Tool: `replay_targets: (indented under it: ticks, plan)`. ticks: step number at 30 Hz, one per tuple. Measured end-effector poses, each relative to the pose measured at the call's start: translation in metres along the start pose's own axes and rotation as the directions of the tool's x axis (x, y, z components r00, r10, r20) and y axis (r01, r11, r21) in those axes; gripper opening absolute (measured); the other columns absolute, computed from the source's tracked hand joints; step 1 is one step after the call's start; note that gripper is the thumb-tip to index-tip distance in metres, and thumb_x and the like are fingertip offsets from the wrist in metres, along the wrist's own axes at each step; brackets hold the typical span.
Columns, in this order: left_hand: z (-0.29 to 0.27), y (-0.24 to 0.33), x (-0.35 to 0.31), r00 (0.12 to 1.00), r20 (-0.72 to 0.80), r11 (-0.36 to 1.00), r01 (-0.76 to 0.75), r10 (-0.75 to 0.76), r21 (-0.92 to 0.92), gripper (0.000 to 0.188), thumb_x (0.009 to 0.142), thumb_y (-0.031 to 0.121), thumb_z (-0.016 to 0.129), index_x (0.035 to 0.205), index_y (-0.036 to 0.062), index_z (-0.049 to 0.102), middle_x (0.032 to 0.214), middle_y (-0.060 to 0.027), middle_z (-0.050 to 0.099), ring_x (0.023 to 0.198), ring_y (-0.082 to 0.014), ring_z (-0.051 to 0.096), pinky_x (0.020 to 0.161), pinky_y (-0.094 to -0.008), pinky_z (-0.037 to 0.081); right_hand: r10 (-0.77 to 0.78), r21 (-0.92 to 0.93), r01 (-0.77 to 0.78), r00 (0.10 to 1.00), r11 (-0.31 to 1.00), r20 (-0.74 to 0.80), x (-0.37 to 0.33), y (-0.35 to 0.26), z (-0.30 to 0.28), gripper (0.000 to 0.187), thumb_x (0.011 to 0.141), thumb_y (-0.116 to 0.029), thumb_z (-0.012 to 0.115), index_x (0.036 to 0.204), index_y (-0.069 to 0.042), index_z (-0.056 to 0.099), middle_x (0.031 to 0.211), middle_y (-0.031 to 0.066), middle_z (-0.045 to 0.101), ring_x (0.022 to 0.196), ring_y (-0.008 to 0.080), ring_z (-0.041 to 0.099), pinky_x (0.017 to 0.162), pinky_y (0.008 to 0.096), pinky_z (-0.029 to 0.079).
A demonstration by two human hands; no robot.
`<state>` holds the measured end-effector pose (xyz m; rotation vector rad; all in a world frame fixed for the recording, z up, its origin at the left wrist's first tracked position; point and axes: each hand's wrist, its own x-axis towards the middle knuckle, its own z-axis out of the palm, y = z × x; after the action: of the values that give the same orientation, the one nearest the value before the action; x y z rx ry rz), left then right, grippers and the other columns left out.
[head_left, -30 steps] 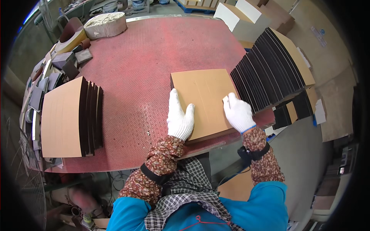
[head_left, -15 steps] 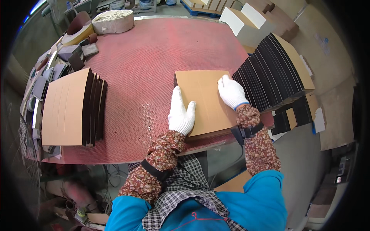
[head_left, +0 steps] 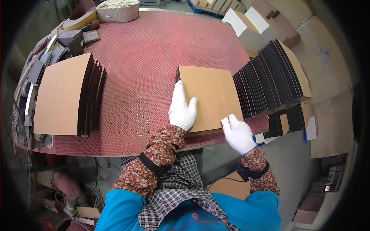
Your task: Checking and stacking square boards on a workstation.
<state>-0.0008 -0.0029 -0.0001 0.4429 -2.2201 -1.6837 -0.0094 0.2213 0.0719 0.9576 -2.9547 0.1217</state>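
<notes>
A short stack of tan, dark-edged boards (head_left: 208, 94) lies before me on the red table. My left hand (head_left: 182, 109), in a white knit glove, rests along the stack's left edge. Its fingers are stretched out and the thumb is spread onto the top board. At the near right corner is my gloved right hand (head_left: 239, 134), with fingertips pinched together on the board's edge. A small pale bit shows at those fingertips, too small to name. Close on the right stands a long row of black-edged boards (head_left: 266, 81).
Another stack of tan boards (head_left: 61, 96) is at the table's left. Beyond it lie sanding blocks (head_left: 69, 37), a roll of abrasive belt (head_left: 81, 17) and a pale wrapped bundle (head_left: 117, 10). The red mesh-textured tabletop (head_left: 154, 42) ends just in front of me.
My right hand has moved from the far right part of the top board down to its near right corner, fingertips still pinched. My left hand stays at the left edge. The view has shifted slightly.
</notes>
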Motion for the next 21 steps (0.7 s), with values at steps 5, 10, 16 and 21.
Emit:
replay_targets:
  ticks: [5,10,16,21]
  plan:
    - [0.003,-0.005,0.000,0.999,-0.038,0.999,-0.034,0.035,0.040,0.077,0.097,0.020,0.063,0.160,-0.0025,0.023,0.163,-0.0244,0.032,0.148,-0.0364,0.039,0.122,-0.0395,0.033,-0.013,-0.073,0.011,0.999,0.997,-0.030,0.020,0.000,0.007,0.025,0.104,-0.030,0.050,0.097,-0.006,0.054,0.064,0.0228,0.065,0.061,0.0412,0.068,0.059,0.0536,0.054]
    - [0.001,-0.004,-0.002,0.996,-0.066,0.996,-0.047,0.052,0.070,0.077,0.097,0.018,0.063,0.160,-0.0021,0.023,0.163,-0.0241,0.033,0.148,-0.0362,0.039,0.122,-0.0392,0.032,0.173,-0.027,-0.172,0.985,0.985,0.021,0.091,-0.013,0.001,0.029,0.105,-0.032,0.045,0.100,-0.005,0.054,0.071,0.0248,0.068,0.068,0.0437,0.069,0.065,0.0554,0.055]
    - [0.002,-0.002,-0.003,0.999,-0.035,0.999,-0.033,0.034,0.031,0.077,0.097,0.019,0.063,0.160,-0.0017,0.024,0.162,-0.0237,0.033,0.148,-0.0361,0.040,0.122,-0.0398,0.032,0.142,-0.028,-0.144,0.987,0.989,-0.071,0.171,0.013,0.019,0.031,0.104,-0.031,0.044,0.101,-0.003,0.055,0.080,0.0265,0.070,0.078,0.0447,0.070,0.074,0.0561,0.055]
    - [0.002,-0.003,0.000,0.999,-0.034,0.998,-0.035,0.037,0.047,0.077,0.097,0.019,0.063,0.159,-0.0022,0.024,0.162,-0.0243,0.033,0.148,-0.0361,0.039,0.123,-0.0396,0.032,0.113,-0.005,-0.114,0.987,0.993,-0.112,0.168,0.013,0.021,0.030,0.103,-0.031,0.045,0.102,-0.002,0.054,0.079,0.0252,0.070,0.078,0.0438,0.070,0.073,0.0546,0.056]
